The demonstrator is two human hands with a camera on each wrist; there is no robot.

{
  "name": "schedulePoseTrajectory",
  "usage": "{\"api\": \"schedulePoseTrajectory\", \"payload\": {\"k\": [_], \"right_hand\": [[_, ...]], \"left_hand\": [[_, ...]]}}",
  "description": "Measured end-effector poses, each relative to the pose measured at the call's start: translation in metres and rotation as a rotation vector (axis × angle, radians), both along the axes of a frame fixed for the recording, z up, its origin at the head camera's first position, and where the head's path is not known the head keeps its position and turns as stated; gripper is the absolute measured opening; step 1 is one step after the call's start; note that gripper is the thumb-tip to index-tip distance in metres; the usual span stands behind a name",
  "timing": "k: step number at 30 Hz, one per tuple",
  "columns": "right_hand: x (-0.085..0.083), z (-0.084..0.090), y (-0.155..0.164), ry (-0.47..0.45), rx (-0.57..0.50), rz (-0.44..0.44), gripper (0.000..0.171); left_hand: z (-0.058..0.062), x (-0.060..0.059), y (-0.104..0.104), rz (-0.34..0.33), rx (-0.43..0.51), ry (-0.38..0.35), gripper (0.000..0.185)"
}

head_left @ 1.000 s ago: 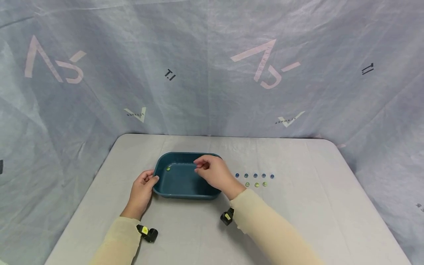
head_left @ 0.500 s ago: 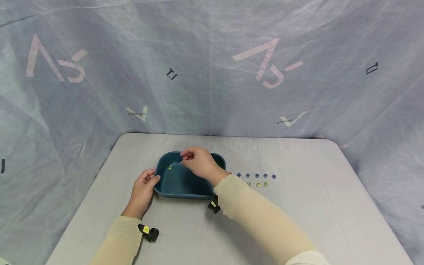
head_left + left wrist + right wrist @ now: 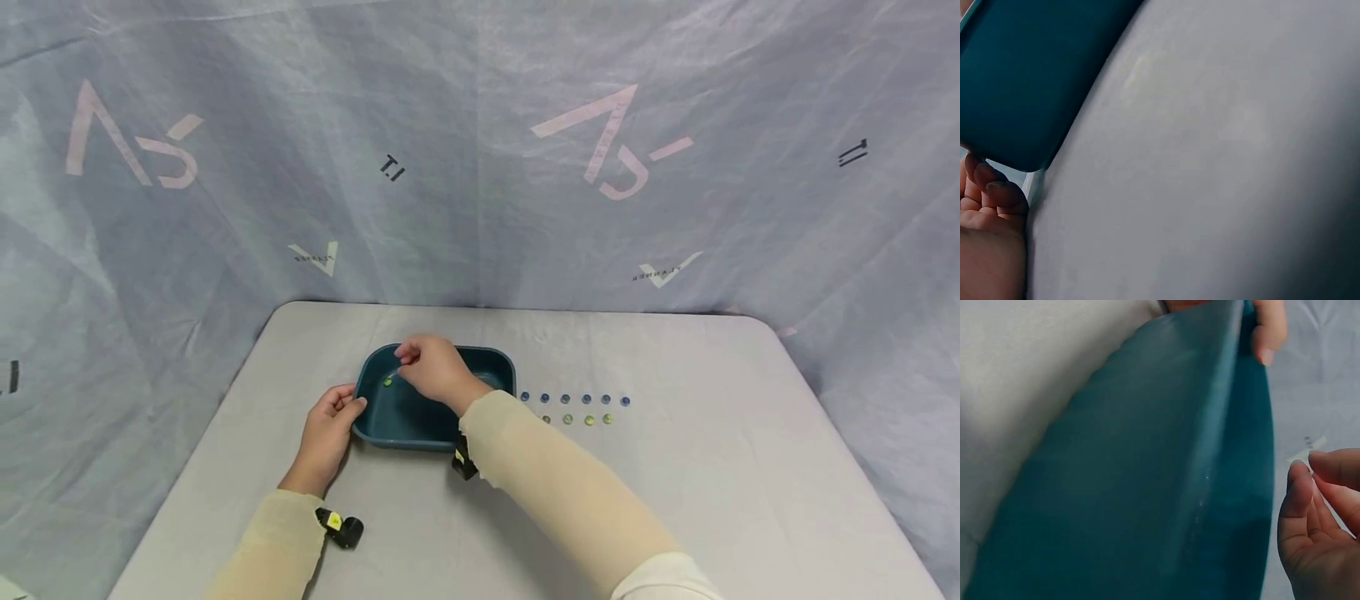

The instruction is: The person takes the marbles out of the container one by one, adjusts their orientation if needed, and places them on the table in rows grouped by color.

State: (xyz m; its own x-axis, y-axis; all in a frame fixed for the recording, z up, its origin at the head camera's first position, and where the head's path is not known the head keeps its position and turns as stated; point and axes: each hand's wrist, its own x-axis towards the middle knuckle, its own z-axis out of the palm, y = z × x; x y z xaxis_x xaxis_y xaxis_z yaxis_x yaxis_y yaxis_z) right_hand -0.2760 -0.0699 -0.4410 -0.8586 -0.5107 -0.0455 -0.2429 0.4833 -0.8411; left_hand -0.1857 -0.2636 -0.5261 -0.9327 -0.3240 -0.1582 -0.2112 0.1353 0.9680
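In the head view a teal tray (image 3: 408, 445) stands on the table. My left hand (image 3: 321, 433) grips its left rim, thumb on top; the left wrist view shows the hand's curled fingers (image 3: 999, 187) beside the tray's corner. My right hand (image 3: 433, 367) hangs over the tray's left half. Its thumb and forefinger come close together in the right wrist view, where the hand (image 3: 1325, 531) is seen beyond the tray's rim; whether anything tiny lies between the tips cannot be made out. One small green bead-like piece (image 3: 387, 381) lies in the tray, just left of those fingertips.
Right of the tray, several small blue bead-like pieces (image 3: 566, 399) form a row. Nearer me runs a row of several green ones (image 3: 589, 421), partly close to the right sleeve (image 3: 555, 475). A grey cloth backdrop (image 3: 480, 167) rises behind the table (image 3: 712, 467).
My right hand has moved left across the tray towards the green piece, its fingers still drawn together. My left hand keeps its grip on the rim. The view has shifted slightly.
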Motion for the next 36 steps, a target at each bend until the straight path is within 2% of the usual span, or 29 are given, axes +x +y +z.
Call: {"api": "schedulePoseTrajectory", "payload": {"k": [4,15,24,36], "right_hand": [[-0.001,-0.005,-0.001,-0.003,0.017,0.004,0.022],[-0.004,-0.022,-0.018,0.019,0.064,0.003,0.024],[-0.005,-0.033,-0.031,0.010,0.080,-0.049,0.025],[-0.009,-0.041,-0.033,-0.037,0.114,-0.043,0.024]], "left_hand": [[-0.001,0.000,0.002,0.008,-0.012,0.024,0.035],[0.001,0.001,0.001,0.011,-0.042,0.031,0.033],[-0.004,-0.001,0.001,-0.009,-0.013,0.033,0.037],[-0.006,0.000,0.000,-0.005,0.009,0.049,0.036]]}}
